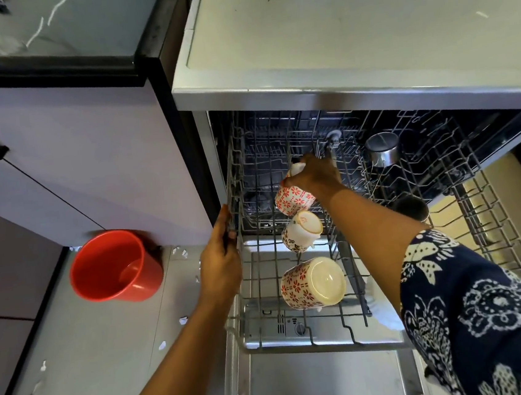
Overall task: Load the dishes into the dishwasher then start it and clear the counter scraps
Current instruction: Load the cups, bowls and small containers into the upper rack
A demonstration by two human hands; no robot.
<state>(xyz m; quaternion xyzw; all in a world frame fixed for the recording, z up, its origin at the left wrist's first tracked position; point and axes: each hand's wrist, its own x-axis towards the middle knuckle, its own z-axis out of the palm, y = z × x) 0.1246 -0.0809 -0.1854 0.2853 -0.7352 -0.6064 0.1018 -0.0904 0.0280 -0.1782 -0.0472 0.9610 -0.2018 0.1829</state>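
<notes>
Dishwasher point(207, 158): open, its door point(320, 384) dropped flat beneath the upper rack point(319, 343), which is drawn out over it.

Left hand point(220, 259): at the upper rack's left side rail, fingers curled round the wire edge, thumb on the outside.

Right hand point(314, 175): reaching over the middle of the upper rack, fingers closed on the upper part of a red-flowered mug point(293, 198).

Red-flowered mug: tilted on its side in the hand, over the far end of the upper rack's left section; whether it touches the wires cannot be told.

Dark-flowered mug point(301, 230): lying tipped in the upper rack, just in front of the held mug, base toward the camera.

Second red-flowered mug point(313, 283): tipped over near the upper rack's front rail, pale base showing, in line with the other two.

Steel cup point(382, 149): in the far right part of the upper rack, well apart from the mugs.

Dark tumbler point(411, 208): on the upper rack's right side, partly hidden by the right forearm.

Sleeve point(490, 318): navy with a white print, crossing the upper rack's front right corner.

Countertop point(347, 27): pale and smudged, directly above the upper rack.

Red bucket point(115, 267): on the floor left of the upper rack, against the cabinet.

Paper scraps point(183, 320): white bits scattered on the floor left of the upper rack.
</notes>
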